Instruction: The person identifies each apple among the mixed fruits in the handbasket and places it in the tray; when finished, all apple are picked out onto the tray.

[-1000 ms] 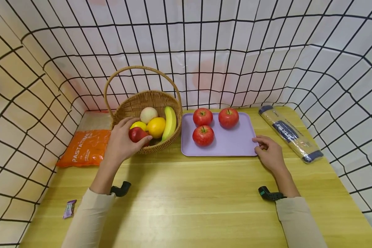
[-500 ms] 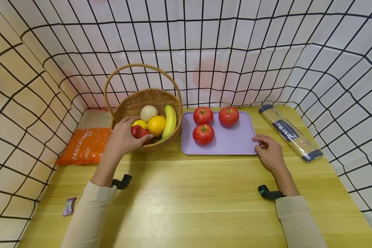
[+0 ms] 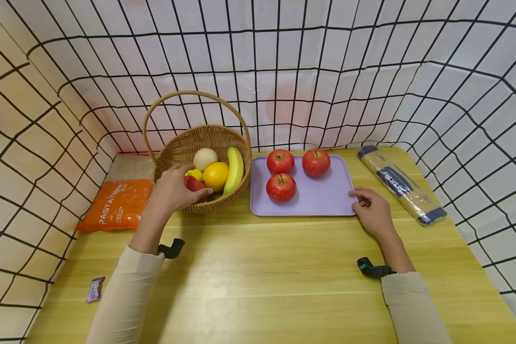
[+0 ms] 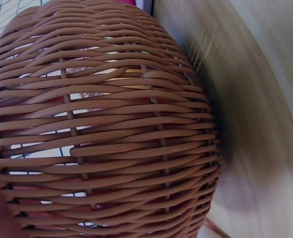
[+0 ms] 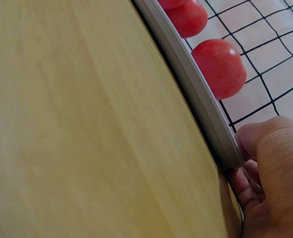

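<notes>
In the head view my left hand [image 3: 169, 188] reaches over the left front rim of the wicker basket [image 3: 178, 145], thumb and fingers around a dark red, pear-shaped fruit [image 3: 192, 185]. Beside that fruit lie a yellow fruit [image 3: 195, 174], a larger orange-yellow one [image 3: 216, 177], a banana [image 3: 235, 168] and a pale round fruit [image 3: 205, 158]. Woven basket wall [image 4: 116, 148] fills most of the left wrist view, hiding the grip. My right hand [image 3: 373, 210] pinches the right edge of the purple tray [image 3: 322, 196], thumb on top and fingers underneath. Three red apples [image 3: 281, 187] sit on the tray's left and middle.
An orange pasta bag [image 3: 116, 205] lies left of the basket. Right of the tray is a long clear packet with blue ends [image 3: 400, 184]. A small purple wrapped snack [image 3: 95, 289] is at the front left. Black-gridded white sheeting [image 3: 301, 86] encloses the table's back and sides.
My left hand has shifted slightly right, carrying the dark red fruit deeper among the fruit in the basket. The right hand keeps its place at the tray.
</notes>
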`<action>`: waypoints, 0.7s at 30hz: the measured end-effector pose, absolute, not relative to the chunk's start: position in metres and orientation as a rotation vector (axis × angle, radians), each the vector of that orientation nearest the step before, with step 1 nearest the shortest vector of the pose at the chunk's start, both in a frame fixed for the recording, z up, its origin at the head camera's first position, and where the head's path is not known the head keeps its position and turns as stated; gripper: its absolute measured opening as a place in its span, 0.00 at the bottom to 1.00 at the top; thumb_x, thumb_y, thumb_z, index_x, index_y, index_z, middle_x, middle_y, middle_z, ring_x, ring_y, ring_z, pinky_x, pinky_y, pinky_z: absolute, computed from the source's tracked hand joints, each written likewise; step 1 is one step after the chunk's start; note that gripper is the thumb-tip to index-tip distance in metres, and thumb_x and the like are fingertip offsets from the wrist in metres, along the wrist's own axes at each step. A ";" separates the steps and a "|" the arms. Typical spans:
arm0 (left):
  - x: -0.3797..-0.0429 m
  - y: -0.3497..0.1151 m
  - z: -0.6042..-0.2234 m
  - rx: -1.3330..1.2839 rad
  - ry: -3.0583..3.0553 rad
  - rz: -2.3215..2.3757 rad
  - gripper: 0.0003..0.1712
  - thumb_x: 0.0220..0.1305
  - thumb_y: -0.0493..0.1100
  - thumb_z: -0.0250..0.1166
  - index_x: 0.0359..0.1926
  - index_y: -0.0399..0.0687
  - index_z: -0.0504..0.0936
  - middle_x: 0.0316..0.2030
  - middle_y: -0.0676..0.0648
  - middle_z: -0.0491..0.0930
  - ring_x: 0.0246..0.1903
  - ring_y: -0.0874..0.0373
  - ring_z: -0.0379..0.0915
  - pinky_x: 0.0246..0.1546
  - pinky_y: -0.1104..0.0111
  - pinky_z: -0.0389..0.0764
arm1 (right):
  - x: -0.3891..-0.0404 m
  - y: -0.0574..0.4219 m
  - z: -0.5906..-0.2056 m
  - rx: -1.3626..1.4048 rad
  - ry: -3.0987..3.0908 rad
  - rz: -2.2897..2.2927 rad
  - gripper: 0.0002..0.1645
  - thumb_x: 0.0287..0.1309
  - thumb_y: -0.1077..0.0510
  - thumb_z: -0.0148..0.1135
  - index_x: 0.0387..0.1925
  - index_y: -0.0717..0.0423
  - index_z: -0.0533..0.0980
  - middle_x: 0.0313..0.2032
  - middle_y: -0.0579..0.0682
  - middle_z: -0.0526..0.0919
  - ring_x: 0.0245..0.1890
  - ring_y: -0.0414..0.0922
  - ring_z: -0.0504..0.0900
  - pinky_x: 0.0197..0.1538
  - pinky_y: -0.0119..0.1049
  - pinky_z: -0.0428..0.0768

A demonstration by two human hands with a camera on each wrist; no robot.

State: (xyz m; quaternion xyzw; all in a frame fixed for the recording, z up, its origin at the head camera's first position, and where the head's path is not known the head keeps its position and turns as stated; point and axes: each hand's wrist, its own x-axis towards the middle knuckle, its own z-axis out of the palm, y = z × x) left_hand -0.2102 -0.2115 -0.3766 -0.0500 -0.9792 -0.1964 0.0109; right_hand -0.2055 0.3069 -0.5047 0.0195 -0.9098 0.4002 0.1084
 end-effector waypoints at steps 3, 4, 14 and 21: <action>-0.213 -0.210 -0.375 -0.148 -3.106 -0.583 0.51 0.56 0.67 0.73 0.70 0.37 0.72 0.63 0.31 0.76 0.56 0.34 0.75 0.50 0.45 0.80 | -0.206 0.307 -0.504 0.057 -2.677 1.176 0.20 0.61 0.67 0.60 0.54 0.59 0.84 0.64 0.60 0.79 0.40 0.41 0.73 0.38 0.15 0.68; -0.214 -0.209 -0.374 -0.143 -3.129 -0.571 0.51 0.56 0.67 0.73 0.70 0.37 0.72 0.61 0.31 0.78 0.53 0.36 0.76 0.47 0.48 0.81 | -0.206 0.307 -0.504 0.056 -2.678 1.175 0.20 0.61 0.67 0.60 0.54 0.59 0.84 0.63 0.60 0.79 0.40 0.42 0.73 0.39 0.15 0.68; -0.221 -0.203 -0.371 -0.083 -3.255 -0.473 0.47 0.53 0.68 0.75 0.66 0.45 0.77 0.53 0.35 0.81 0.46 0.39 0.78 0.40 0.53 0.80 | -0.205 0.307 -0.503 0.051 -2.675 1.171 0.19 0.61 0.68 0.60 0.54 0.59 0.84 0.63 0.61 0.79 0.41 0.44 0.74 0.39 0.14 0.67; -0.221 -0.205 -0.372 -0.037 -3.234 -0.573 0.44 0.51 0.62 0.79 0.62 0.42 0.77 0.52 0.34 0.79 0.49 0.38 0.75 0.45 0.52 0.81 | -0.207 0.308 -0.506 0.034 -2.693 1.154 0.20 0.62 0.67 0.60 0.54 0.58 0.84 0.63 0.60 0.79 0.42 0.43 0.74 0.39 0.16 0.68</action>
